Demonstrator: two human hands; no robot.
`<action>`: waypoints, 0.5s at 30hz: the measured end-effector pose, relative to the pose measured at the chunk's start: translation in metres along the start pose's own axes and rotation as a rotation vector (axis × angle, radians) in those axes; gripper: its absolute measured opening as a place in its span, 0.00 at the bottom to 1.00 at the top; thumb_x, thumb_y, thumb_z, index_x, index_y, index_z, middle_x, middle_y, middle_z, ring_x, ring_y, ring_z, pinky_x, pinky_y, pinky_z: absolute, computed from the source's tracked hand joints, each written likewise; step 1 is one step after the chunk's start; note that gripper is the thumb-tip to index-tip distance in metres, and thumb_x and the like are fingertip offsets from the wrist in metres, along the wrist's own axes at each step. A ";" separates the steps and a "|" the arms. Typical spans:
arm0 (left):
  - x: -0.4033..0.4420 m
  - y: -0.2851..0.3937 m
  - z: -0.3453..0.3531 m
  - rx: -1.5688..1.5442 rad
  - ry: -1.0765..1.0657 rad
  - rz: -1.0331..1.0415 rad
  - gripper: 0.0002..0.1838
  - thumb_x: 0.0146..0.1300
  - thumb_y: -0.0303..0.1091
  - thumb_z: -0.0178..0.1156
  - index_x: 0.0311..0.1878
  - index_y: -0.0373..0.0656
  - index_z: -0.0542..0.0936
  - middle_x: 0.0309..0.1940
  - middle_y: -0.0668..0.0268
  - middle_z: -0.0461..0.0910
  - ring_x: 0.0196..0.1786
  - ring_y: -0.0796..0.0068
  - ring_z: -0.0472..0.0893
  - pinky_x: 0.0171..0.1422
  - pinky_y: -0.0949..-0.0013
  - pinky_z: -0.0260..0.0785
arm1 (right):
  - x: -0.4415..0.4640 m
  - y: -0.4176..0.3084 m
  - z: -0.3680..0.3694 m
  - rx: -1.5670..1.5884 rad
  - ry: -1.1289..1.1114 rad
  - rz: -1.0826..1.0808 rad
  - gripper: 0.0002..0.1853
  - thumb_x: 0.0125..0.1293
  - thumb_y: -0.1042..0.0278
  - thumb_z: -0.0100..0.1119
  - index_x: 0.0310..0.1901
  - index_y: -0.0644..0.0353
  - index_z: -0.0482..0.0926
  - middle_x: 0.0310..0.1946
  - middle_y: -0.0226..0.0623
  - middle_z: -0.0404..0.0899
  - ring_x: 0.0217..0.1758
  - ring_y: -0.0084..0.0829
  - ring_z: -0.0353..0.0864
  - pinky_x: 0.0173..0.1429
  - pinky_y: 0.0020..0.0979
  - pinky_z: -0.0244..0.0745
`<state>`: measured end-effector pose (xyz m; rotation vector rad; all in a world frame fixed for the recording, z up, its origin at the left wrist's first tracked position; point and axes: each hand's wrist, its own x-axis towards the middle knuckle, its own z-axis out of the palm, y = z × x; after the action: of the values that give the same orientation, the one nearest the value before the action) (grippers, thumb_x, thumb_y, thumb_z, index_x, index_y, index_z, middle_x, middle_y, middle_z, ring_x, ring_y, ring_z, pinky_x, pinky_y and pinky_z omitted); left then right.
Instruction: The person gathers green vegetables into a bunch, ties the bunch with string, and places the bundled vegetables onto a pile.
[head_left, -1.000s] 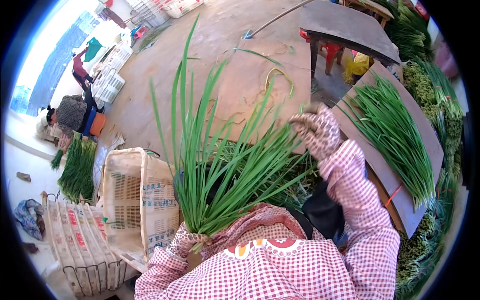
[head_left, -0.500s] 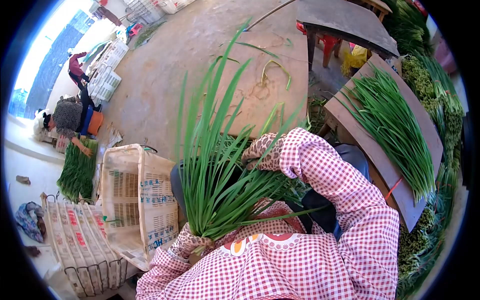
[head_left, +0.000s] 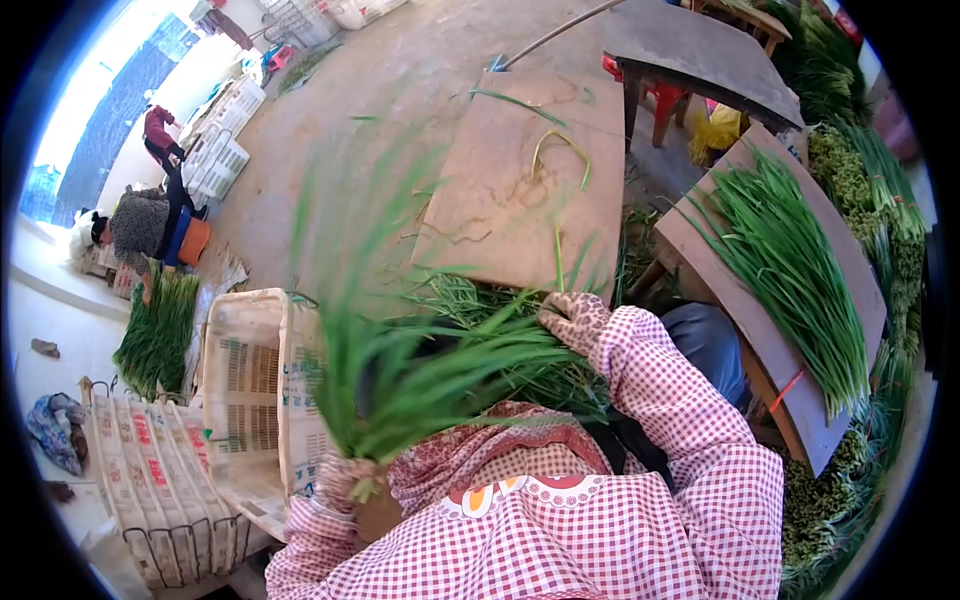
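My left hand (head_left: 340, 478), in a patterned glove, grips the pale stem ends of a bunch of garlic chives (head_left: 375, 385). Its long green leaves fan upward and are smeared by motion. My right hand (head_left: 578, 322), in a leopard-print glove, is at the right side of the leaves, fingers curled together. A yellowish leaf (head_left: 558, 262) rises just beyond its fingertips; whether the fingers hold it is unclear. Loose green leaves (head_left: 545, 375) lie in a heap over my lap, below the right hand.
A board (head_left: 520, 190) with stray leaves lies ahead. On the right, a plank (head_left: 690, 225) bears a chive pile (head_left: 785, 270); more bundles (head_left: 890, 215) line the wall. Plastic crates (head_left: 245, 390) stand at left. Beyond, a person (head_left: 145, 225) bends by chives (head_left: 160, 330); a dark table (head_left: 700, 50) stands ahead.
The chive bunch has swung left with my left hand, its leaves now blurred. My right hand has moved right, away from the middle of the bunch, uncovering the heap on my lap.
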<state>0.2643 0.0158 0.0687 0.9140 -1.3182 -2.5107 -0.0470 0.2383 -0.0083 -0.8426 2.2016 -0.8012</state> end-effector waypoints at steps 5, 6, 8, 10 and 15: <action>0.021 0.052 -0.057 -0.068 -0.021 0.397 0.18 0.56 0.27 0.56 0.51 0.38 0.69 0.29 0.64 0.73 0.27 0.75 0.74 0.31 0.72 0.72 | 0.010 0.091 0.030 -0.301 -0.259 -0.280 0.16 0.56 0.56 0.53 0.43 0.56 0.78 0.39 0.46 0.78 0.46 0.43 0.76 0.51 0.40 0.70; 0.032 0.059 -0.072 -0.079 -0.048 0.486 0.13 0.60 0.30 0.54 0.47 0.36 0.71 0.23 0.68 0.73 0.23 0.77 0.72 0.30 0.75 0.70 | -0.003 0.059 0.018 -0.230 -0.444 -0.032 0.17 0.55 0.56 0.54 0.44 0.55 0.78 0.40 0.45 0.78 0.46 0.41 0.77 0.51 0.38 0.71; 0.051 0.079 -0.024 -0.263 -0.259 0.519 0.14 0.60 0.31 0.55 0.48 0.37 0.72 0.24 0.69 0.73 0.24 0.79 0.72 0.31 0.76 0.70 | 0.000 0.064 0.039 -0.198 -0.777 -0.140 0.29 0.55 0.48 0.54 0.57 0.54 0.69 0.48 0.46 0.76 0.54 0.42 0.73 0.57 0.39 0.67; 0.081 0.079 -0.016 -0.455 -0.172 0.487 0.12 0.62 0.31 0.53 0.48 0.37 0.72 0.34 0.65 0.75 0.28 0.79 0.74 0.35 0.75 0.71 | -0.015 0.019 0.024 -0.320 -0.789 -0.100 0.42 0.54 0.43 0.57 0.66 0.56 0.55 0.61 0.54 0.62 0.67 0.45 0.58 0.68 0.38 0.52; 0.149 0.062 0.017 -0.800 -0.051 0.336 0.21 0.61 0.30 0.54 0.56 0.36 0.66 0.27 0.70 0.73 0.28 0.82 0.72 0.36 0.77 0.69 | 0.033 -0.045 -0.071 -0.351 -0.624 -0.049 0.42 0.55 0.41 0.55 0.65 0.59 0.55 0.63 0.50 0.60 0.67 0.47 0.57 0.69 0.40 0.52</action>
<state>0.1269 -0.0698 0.0592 0.4039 -0.3320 -2.4390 -0.1035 0.2085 0.0556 -1.1363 1.7735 -0.1239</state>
